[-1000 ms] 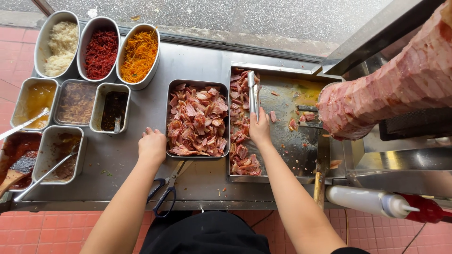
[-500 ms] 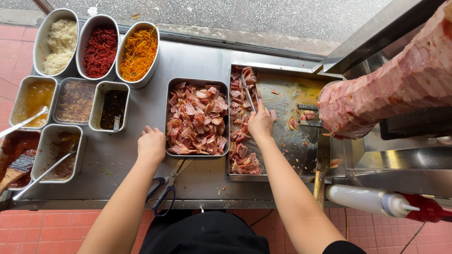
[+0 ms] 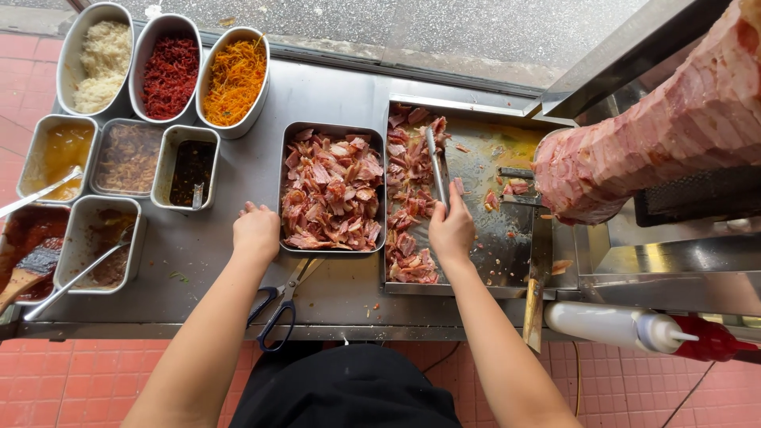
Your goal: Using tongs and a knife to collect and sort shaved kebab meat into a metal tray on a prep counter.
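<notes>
R hand (image 3: 452,231) fingers closed round metal tongs (image 3: 435,168), tips at 12 o'clock over meat on griddle tray (image 3: 507,238). L hand (image 3: 256,231) curled, empty, touching meat pan (image 3: 331,129) rim at 9 o'clock.

Both forearms are bare from the elbow down to the wrist; no sleeve, cuff, glove, watch or bracelet shows on either one. The left hand (image 3: 256,230) and the right hand (image 3: 452,231) are bare as well, with no ring to be made out, though the fingers are partly hidden from this height. At the lower edge, between the two arms, lies a plain black fabric garment (image 3: 345,390), smooth and unmarked, possibly an apron or a shirt front.
</notes>
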